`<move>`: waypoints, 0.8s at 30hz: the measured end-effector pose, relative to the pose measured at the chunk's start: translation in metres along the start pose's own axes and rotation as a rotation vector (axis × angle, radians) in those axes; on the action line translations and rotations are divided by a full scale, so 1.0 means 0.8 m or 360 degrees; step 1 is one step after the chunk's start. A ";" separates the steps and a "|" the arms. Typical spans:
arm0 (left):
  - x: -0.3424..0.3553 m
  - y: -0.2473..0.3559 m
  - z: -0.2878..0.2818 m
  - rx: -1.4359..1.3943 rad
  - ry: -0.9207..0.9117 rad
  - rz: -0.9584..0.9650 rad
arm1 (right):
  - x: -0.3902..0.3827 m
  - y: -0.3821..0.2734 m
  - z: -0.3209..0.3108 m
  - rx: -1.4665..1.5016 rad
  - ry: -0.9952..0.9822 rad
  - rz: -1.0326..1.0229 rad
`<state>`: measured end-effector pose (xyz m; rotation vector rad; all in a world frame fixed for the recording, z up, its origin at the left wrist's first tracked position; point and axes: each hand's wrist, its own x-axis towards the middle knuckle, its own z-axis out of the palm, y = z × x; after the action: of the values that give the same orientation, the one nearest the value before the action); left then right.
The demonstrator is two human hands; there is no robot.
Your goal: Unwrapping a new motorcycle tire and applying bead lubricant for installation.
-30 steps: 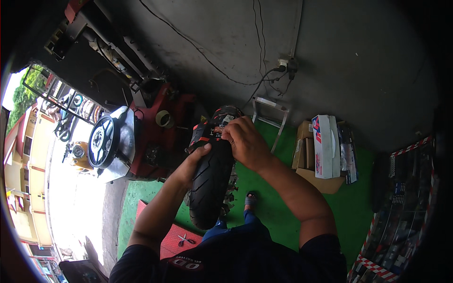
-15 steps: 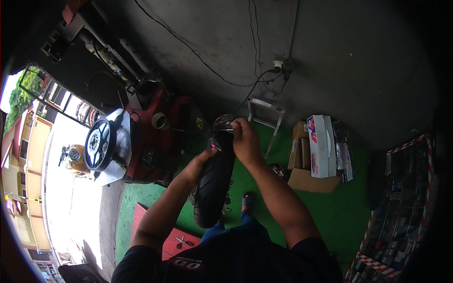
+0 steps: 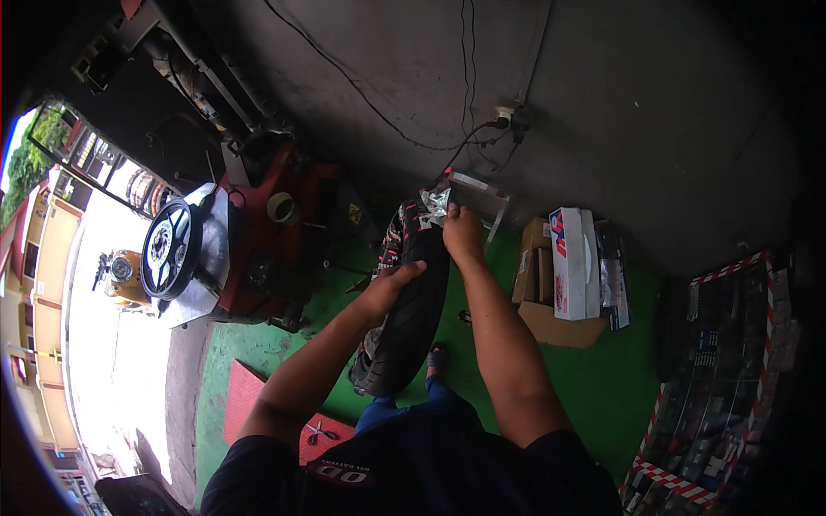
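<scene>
A black motorcycle tyre [image 3: 415,331] stands on edge in front of me, its tread facing up. My left hand [image 3: 389,291] grips its left side, thumb lying across the tread and the other fingers hidden behind the edge. My right hand [image 3: 463,234] is closed at the tyre's far end, pinching a crumpled silvery wrapper [image 3: 435,203]. Dark wrapping with red and white marks [image 3: 393,239] shows along the tyre's left side.
A black spoked wheel [image 3: 169,248] lies on the red machine [image 3: 280,228] at left. Scissors [image 3: 320,431] lie on a red mat [image 3: 245,397]. Cardboard boxes [image 3: 559,328] stand at right, near a display case [image 3: 710,378] edged with striped tape. A metal frame [image 3: 483,191] stands by the wall.
The tyre's far end has swung to the right, and more of its left side shows. My right hand has pulled the silvery wrapper up into view. My left thumb has slid further onto the tread.
</scene>
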<state>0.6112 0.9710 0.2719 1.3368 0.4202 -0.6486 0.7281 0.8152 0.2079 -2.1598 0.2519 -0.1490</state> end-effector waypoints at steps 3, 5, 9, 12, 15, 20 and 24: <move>-0.013 0.000 0.009 0.0064 0.0052 -0.0052 | 0.042 0.048 0.021 -0.0203 0.0092 0.0189; -0.018 -0.018 0.023 0.0377 0.0052 -0.0031 | 0.117 0.143 -0.045 -0.0228 0.0568 0.0459; -0.046 -0.044 -0.043 0.0444 -0.0395 -0.0054 | 0.165 0.193 -0.170 -0.0570 0.0690 0.0272; -0.066 -0.036 -0.052 0.0583 -0.0558 -0.0174 | 0.164 0.201 -0.207 -0.0640 0.0748 0.0304; -0.061 -0.034 -0.071 0.0516 -0.0667 -0.0202 | 0.171 0.236 -0.255 -0.0650 0.0984 0.0347; -0.089 -0.022 -0.112 0.0300 -0.0732 -0.0053 | 0.164 0.335 -0.363 -0.0813 0.1200 0.0637; -0.114 0.003 -0.127 -0.0098 -0.0676 0.0061 | 0.120 0.426 -0.480 -0.0944 0.1385 0.1010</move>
<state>0.5521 1.0882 0.3104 1.1084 0.0693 -0.8567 0.7017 0.2976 0.1445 -2.3252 1.6194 -0.7114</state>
